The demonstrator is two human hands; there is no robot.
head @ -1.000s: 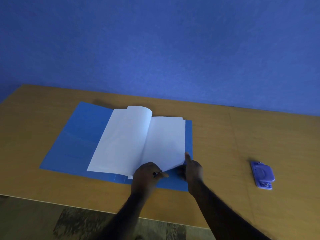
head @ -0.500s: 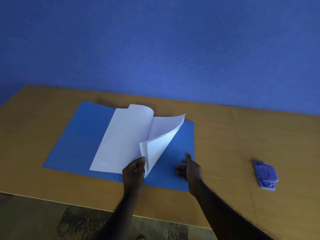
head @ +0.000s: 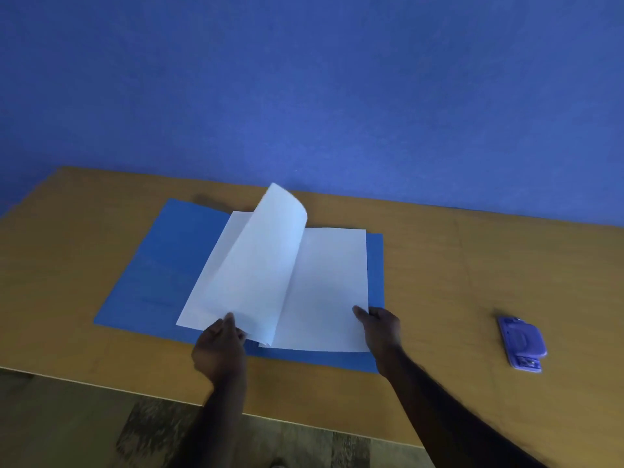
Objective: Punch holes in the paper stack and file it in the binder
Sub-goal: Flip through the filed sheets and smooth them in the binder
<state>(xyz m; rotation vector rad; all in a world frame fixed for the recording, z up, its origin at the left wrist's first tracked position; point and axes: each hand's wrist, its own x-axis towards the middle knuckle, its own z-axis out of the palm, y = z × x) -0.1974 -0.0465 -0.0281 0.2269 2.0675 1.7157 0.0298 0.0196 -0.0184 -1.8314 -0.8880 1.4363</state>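
Note:
An open blue binder [head: 158,265] lies flat on the wooden table. White paper sheets [head: 324,288] rest in it. My left hand [head: 219,349] pinches the near edge of a raised bundle of sheets [head: 256,265] that curls up and leans left. My right hand [head: 380,329] presses the near right corner of the flat sheet on the binder's right half. The purple hole punch [head: 521,342] lies on the table well to the right, away from both hands.
The table's near edge [head: 101,386] runs across the bottom, with patterned floor below it. A blue wall [head: 304,96] stands right behind the table. Bare wood [head: 439,282] lies between the binder and the punch.
The sheets that my left hand lifted have swung up and over toward the left. A flat white sheet now lies on the right half, and my right hand has moved onto its corner.

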